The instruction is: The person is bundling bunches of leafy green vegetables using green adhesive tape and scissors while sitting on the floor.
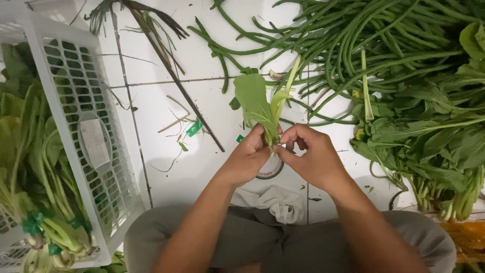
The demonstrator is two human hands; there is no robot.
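Small green leafy stalk bunch (262,108), upright over the white tiled floor (166,96): we pinch its base, left hand (247,156) and right hand (310,156) fingers closed around it. Light, limp, bruisable; stems grip best. Long beans (353,35) beyond.

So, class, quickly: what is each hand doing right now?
Left hand: closed on the leafy green stalks.
Right hand: fingers pinching the base of the same stalks.
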